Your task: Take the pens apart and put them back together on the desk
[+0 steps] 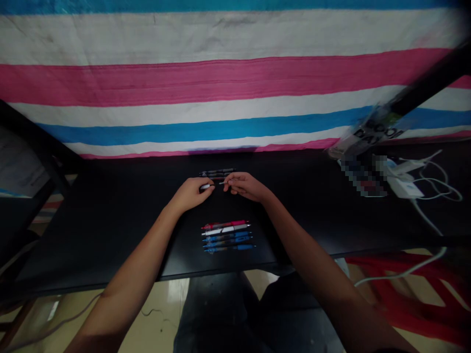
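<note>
Worktop (305,206) edge nearer than pen row (227,237), room either side | beyond row: gripping white pen (204,186), left fingers (207,193); pinching slim piece (221,183), right fingers (229,178) | farther pens (217,172) partly hidden

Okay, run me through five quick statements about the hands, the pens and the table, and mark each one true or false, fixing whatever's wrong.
1. The left hand holds a white piece. True.
2. The right hand is empty. False: it pinches a small slim piece.
3. The red pen lies next to the white pen. True.
4. The blue pens lie beyond the hands. False: they lie nearer the table's front edge.
5. Dark pens lie just beyond the hands. True.
</note>
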{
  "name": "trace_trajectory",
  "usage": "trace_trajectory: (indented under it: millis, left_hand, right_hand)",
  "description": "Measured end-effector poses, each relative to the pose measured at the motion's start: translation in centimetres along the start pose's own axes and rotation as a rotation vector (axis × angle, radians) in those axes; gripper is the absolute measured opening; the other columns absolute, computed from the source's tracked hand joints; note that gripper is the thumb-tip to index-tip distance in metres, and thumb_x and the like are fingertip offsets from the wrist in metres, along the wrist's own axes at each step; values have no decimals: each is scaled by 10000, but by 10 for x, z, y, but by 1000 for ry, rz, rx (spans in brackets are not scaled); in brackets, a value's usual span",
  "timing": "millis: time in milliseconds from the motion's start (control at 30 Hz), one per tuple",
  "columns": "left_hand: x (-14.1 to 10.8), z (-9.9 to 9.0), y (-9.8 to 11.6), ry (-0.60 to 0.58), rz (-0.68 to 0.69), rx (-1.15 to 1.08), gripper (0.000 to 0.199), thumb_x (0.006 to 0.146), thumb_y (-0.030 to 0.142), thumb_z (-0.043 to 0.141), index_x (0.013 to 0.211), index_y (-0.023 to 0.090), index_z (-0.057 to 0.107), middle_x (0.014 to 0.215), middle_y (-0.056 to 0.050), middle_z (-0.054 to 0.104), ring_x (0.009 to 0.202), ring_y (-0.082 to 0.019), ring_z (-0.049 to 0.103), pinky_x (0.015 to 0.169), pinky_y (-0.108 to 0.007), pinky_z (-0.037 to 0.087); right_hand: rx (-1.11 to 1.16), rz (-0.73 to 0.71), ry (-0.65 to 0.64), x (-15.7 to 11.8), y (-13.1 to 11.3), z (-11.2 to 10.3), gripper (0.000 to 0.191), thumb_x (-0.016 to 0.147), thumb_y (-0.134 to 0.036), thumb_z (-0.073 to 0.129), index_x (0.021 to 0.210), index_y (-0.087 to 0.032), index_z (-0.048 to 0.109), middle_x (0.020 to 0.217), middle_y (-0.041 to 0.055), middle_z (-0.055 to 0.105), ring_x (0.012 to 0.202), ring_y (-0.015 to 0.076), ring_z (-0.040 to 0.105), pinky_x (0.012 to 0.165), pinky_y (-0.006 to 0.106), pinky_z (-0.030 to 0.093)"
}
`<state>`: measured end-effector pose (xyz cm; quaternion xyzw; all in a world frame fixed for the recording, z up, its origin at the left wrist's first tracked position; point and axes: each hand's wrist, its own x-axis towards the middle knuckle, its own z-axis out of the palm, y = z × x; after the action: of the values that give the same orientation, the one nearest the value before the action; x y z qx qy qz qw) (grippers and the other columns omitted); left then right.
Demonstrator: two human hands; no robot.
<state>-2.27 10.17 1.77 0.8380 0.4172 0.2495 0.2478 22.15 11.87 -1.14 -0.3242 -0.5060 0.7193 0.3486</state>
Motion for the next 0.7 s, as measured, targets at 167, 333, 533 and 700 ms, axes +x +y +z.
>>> trace_trajectory:
  millis: [167, 333, 533, 700]
  left_hand:
    - [0, 0, -1, 4, 0, -10, 203, 945, 304, 562, 949, 188, 729, 892, -37, 750, 788, -192, 675, 719, -282, 449]
    - [0, -2, -2, 2, 2, -16, 206, 947, 306, 562, 949, 185, 729, 886, -34, 745, 788, -185, 671, 724, -279, 442]
    - [-1, -2, -5, 23, -3, -14, 212, 938, 317, 571, 929, 181, 733, 865, -30, 742, 763, -180, 661, 709, -275, 435]
    - [-1, -1, -5, 12, -6, -15, 217, 937, 314, 571, 939, 175, 737, 850, -25, 739, 740, -172, 649, 684, -265, 424]
  right_hand:
    - [-2, -11, 2, 1, 1, 0, 249, 819, -372, 784, 924, -155, 718, 813, 34, 756, 437, 19, 304, 584, 238, 449]
    - [-17, -17, 0, 1, 2, -2, 249, 826, -367, 782, 946, -156, 726, 812, 25, 748, 440, 18, 316, 593, 240, 455]
    - [-15, -11, -7, 0, 1, -2, 265, 817, -357, 792, 977, -164, 706, 836, 36, 743, 507, 44, 448, 599, 239, 452]
    - [-12, -15, -5, 0, 1, -1, 264, 816, -360, 795, 960, -164, 690, 835, 37, 743, 532, 56, 481, 621, 240, 474]
